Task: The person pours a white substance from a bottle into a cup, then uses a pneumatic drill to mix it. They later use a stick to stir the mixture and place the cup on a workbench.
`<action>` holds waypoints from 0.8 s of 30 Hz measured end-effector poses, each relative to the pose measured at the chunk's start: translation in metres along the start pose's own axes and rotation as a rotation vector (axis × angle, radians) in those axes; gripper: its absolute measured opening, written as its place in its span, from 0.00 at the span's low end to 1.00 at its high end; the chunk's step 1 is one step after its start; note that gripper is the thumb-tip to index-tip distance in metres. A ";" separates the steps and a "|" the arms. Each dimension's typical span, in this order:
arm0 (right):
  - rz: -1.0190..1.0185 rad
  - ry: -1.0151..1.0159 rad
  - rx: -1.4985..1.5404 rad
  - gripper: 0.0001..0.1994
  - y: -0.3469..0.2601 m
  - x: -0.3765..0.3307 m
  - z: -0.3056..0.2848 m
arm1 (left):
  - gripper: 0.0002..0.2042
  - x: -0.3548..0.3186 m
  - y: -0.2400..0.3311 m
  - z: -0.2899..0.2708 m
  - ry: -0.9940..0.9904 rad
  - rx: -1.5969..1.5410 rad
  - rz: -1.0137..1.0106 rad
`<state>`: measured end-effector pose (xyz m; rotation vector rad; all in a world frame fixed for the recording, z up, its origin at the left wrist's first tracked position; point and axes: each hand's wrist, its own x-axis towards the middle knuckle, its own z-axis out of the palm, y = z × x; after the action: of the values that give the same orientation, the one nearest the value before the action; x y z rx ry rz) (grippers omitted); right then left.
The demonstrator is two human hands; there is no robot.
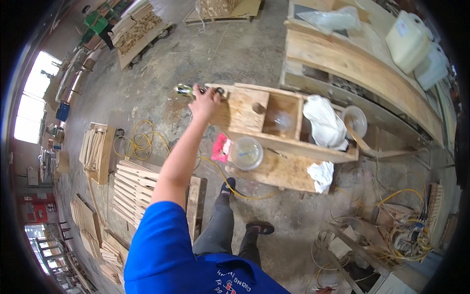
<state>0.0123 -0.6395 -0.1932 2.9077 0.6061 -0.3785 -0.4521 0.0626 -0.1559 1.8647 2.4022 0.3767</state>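
Note:
My left hand (pixel 204 104) reaches out over the left end of a long wooden box (pixel 289 137), its fingers closed around a small dark and shiny object (pixel 184 90) with some green on it. Its kind is too small and blurred to make out. A dark rounded end (pixel 220 91) sticks out on the right side of the fingers, by the box's corner. The box has a wooden lid with a round knob (pixel 258 108), an open compartment holding clear plastic, and a white cloth (pixel 323 122) draped over its right part. My right hand is out of the picture.
A clear round tub (pixel 246 153), a pink packet (pixel 222 148) and a crumpled white cloth (pixel 321 176) lie on a low board. Another tub (pixel 354 121) stands right. A yellow hose (pixel 235 193) crosses the floor by my feet. Slatted wooden parts (pixel 131 188) are stacked left.

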 end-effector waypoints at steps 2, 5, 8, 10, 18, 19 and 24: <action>0.094 -0.069 0.126 0.19 -0.016 0.000 -0.014 | 0.20 -0.006 -0.008 -0.002 -0.067 0.100 0.149; 0.145 0.187 0.089 0.17 -0.055 0.021 -0.036 | 0.19 0.005 -0.051 -0.006 -0.105 -0.451 0.034; 0.304 0.070 0.270 0.15 -0.158 0.012 -0.021 | 0.27 0.042 -0.056 -0.016 -0.081 -0.364 0.030; 0.164 0.182 0.176 0.15 -0.184 -0.002 -0.047 | 0.34 0.055 -0.062 -0.008 -0.001 -0.354 0.053; 0.127 0.128 0.363 0.14 -0.259 -0.038 -0.074 | 0.44 0.060 -0.162 0.051 -0.923 -1.287 -0.593; 0.183 0.122 0.390 0.15 -0.255 -0.046 -0.068 | 0.43 0.046 -0.159 0.053 -0.901 -1.394 -0.668; 0.252 0.080 0.384 0.13 -0.251 -0.062 -0.045 | 0.36 0.061 -0.173 -0.014 -0.644 -1.523 -0.374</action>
<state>-0.1353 -0.4264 -0.1566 3.3250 0.1829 -0.3829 -0.6340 0.0793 -0.1783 0.6326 1.1801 0.9642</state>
